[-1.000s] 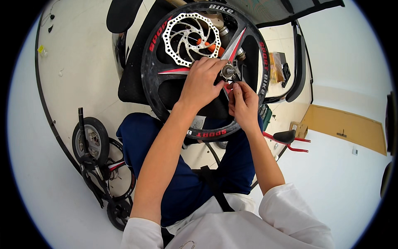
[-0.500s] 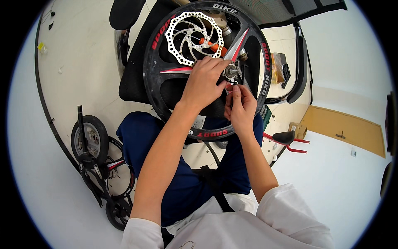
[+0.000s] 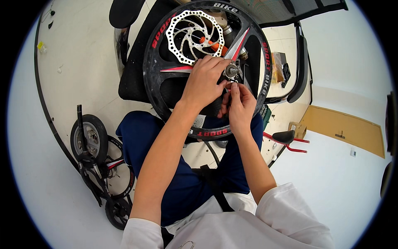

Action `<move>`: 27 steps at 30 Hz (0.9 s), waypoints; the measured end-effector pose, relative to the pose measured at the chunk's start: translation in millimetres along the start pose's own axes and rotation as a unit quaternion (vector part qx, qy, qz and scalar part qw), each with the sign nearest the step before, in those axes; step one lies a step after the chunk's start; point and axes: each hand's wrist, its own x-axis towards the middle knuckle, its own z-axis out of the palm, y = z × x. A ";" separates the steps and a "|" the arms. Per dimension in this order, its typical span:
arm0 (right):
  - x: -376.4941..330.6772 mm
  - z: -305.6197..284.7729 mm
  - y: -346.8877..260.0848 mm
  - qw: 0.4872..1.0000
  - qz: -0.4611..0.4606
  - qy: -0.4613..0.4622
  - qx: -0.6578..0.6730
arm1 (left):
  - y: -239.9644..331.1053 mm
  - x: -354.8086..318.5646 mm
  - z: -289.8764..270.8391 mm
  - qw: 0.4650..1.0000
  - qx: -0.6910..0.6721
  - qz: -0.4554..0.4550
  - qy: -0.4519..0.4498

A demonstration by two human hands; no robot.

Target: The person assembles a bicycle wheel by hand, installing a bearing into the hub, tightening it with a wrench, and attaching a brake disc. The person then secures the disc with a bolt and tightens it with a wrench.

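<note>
A black bicycle wheel [image 3: 150, 79] with red and silver spokes lies flat on the seat of a chair in front of me. My left hand [image 3: 204, 81] rests on it beside the hub [image 3: 231, 71], fingers bent over a spoke and thumb reaching toward the other hand. Just below the hub, my right hand [image 3: 240, 101] pinches a small dark piece between thumb and forefinger; its shape is mostly hidden by the fingertips. A silver disc brake rotor [image 3: 176, 50] with a drilled rim lies loose on the wheel, left of the hub and beyond my left hand.
An orange-handled tool [image 3: 215, 47] and metal parts show between the spokes. A chair armrest [image 3: 124, 14] stands far left, another armrest [image 3: 302, 62] right. A folded bicycle frame [image 3: 85, 159] with wheels lies at left. Right, a red-tubed part with black saddle [image 3: 284, 137] is near a cardboard box [image 3: 297, 129].
My right hand's fingers have shifted slightly at the hub, the lower ones swinging a little to the left. My left hand, wheel and rotor stay almost the same.
</note>
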 end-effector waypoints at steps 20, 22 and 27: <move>38.1 -51.4 -5.8 0.918 -0.113 -0.146 -0.352 | 2.8 1.5 -0.5 1.000 0.004 -0.008 -0.005; 47.5 -63.8 -18.7 0.872 -0.157 -0.151 -0.439 | 3.7 2.9 -2.7 1.000 0.000 -0.008 -0.001; 30.2 -58.1 -45.4 0.885 -0.109 -0.165 -0.421 | 4.2 1.6 -5.4 1.000 0.000 -0.012 -0.017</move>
